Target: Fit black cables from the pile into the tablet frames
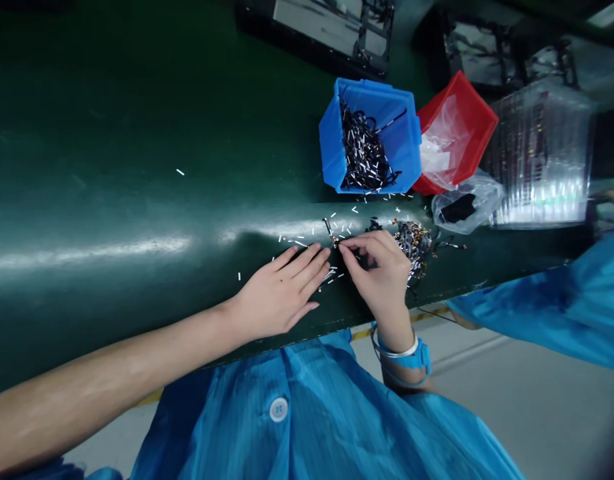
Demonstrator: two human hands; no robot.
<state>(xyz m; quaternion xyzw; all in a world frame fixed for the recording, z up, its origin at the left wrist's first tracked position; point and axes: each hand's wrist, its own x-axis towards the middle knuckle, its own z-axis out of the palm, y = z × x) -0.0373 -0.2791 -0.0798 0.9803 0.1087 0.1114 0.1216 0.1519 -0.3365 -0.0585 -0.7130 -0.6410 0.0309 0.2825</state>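
Observation:
My left hand (287,293) lies flat on the green tabletop, palm down, with fingers stretched out and holding nothing. Just beyond its fingertips is a short black cable (329,229) with gold-coloured ends. Thumb and forefinger of my right hand (379,267) pinch at the near end of this cable; the exact contact is too small to see clearly. Little white strips (354,209) are scattered around both hands. Right of my right hand, partly behind it, sits a pile of short black cables with gold-coloured ends (414,243).
A blue bin (331,143) holds many black strips with white pieces. Beside it are a red bin (481,137) with clear plastic inside, a clear bag (481,217) and stacked clear trays (541,160). Black-framed equipment (317,30) stands behind. Another person's blue sleeve (551,300) reaches in at right.

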